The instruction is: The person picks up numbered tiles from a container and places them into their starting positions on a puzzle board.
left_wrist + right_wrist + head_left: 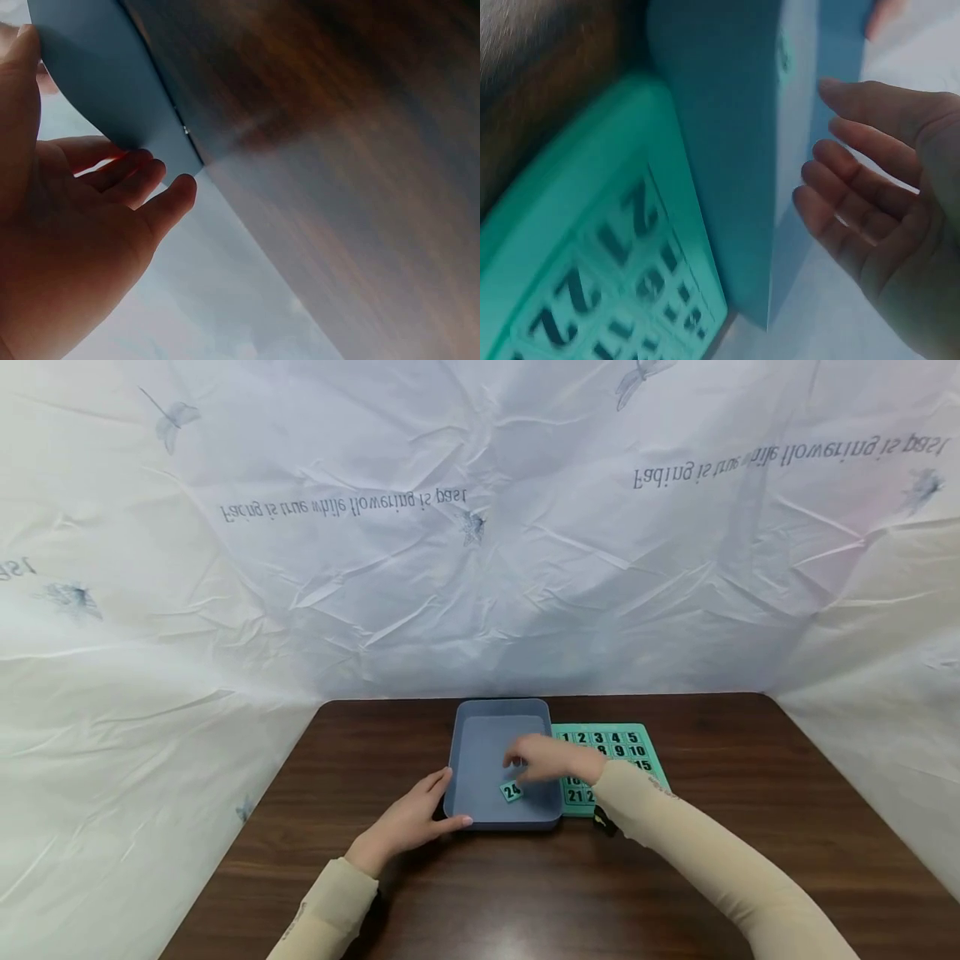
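Note:
A grey-blue tray (491,752) sits on the table, and inside it near the front lies a small green number tile (511,791) marked 24. My left hand (412,814) grips the tray's front left corner, thumb at the front wall and fingers along the left side. Over the tray, my right hand (547,757) has loosely bent fingers (836,180), with thumb and fingertips apart and nothing between them. The tile is just below and in front of these fingers. A green number board (652,760) lies against the tray's right side, partly hidden by my right wrist and sleeve.
The dark wooden table (720,752) reaches out on both sides of the tray and board. A small black and yellow thing (603,821) shows at the board's front edge, under the right sleeve. White printed sheeting (480,568) hangs behind the table and on both sides.

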Demonstrator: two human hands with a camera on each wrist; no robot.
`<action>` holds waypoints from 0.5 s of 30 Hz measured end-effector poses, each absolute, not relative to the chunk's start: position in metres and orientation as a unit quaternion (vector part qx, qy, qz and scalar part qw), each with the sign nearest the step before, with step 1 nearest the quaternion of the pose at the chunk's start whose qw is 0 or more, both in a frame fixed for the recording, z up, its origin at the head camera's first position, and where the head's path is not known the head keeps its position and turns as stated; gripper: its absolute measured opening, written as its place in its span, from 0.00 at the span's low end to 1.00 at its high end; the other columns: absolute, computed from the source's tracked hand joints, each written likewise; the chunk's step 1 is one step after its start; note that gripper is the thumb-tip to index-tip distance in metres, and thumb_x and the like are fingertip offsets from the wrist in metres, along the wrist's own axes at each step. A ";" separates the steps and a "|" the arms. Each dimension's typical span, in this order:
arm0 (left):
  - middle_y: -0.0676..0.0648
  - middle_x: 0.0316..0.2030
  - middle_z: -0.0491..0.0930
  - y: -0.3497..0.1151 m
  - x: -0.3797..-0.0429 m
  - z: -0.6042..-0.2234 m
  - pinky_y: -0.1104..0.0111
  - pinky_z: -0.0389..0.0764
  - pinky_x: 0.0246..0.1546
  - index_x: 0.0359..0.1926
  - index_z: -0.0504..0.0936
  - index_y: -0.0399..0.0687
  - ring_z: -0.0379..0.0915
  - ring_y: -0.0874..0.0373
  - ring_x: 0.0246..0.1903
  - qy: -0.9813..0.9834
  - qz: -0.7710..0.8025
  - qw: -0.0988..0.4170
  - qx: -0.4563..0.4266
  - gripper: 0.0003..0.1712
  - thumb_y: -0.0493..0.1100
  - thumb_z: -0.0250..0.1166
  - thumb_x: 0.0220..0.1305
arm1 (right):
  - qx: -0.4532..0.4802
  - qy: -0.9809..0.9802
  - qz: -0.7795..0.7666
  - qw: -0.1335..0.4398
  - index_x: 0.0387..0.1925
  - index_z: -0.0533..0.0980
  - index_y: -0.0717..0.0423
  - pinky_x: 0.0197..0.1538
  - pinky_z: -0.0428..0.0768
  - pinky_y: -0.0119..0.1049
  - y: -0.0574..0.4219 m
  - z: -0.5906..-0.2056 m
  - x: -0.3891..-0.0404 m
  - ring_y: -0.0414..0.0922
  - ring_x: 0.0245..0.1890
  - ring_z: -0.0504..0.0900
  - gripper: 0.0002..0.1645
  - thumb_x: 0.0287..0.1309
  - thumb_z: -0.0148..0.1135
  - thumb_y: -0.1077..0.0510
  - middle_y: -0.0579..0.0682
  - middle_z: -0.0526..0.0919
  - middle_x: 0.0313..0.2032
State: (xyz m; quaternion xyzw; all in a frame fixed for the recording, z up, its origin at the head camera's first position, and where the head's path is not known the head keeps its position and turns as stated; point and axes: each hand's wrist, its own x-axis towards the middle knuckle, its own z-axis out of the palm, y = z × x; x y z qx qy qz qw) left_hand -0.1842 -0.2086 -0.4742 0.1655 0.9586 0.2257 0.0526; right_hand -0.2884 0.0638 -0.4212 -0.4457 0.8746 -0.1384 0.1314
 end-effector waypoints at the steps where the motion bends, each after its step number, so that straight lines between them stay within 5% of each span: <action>1: 0.41 0.77 0.54 -0.208 -0.184 -0.474 0.48 0.64 0.68 0.79 0.53 0.43 0.55 0.44 0.74 0.958 0.225 0.052 0.168 0.61 0.78 0.57 0.60 | -0.442 0.877 -0.126 0.142 0.55 0.81 0.61 0.51 0.79 0.44 0.060 -0.424 -0.286 0.50 0.49 0.80 0.22 0.60 0.72 0.61 0.54 0.81 0.49; 8: 0.41 0.77 0.54 -0.209 -0.183 -0.475 0.49 0.65 0.68 0.79 0.54 0.43 0.55 0.45 0.74 0.958 0.222 0.045 0.174 0.61 0.79 0.56 0.60 | -0.404 0.893 -0.082 0.182 0.55 0.81 0.52 0.54 0.78 0.41 0.048 -0.439 -0.283 0.44 0.51 0.78 0.27 0.53 0.78 0.55 0.47 0.79 0.50; 15: 0.41 0.77 0.54 -0.210 -0.184 -0.476 0.49 0.64 0.68 0.79 0.54 0.43 0.54 0.44 0.74 0.959 0.221 0.044 0.173 0.60 0.78 0.57 0.61 | -0.412 0.888 -0.098 0.179 0.47 0.83 0.51 0.48 0.79 0.38 0.044 -0.442 -0.285 0.40 0.42 0.78 0.18 0.53 0.77 0.58 0.43 0.81 0.41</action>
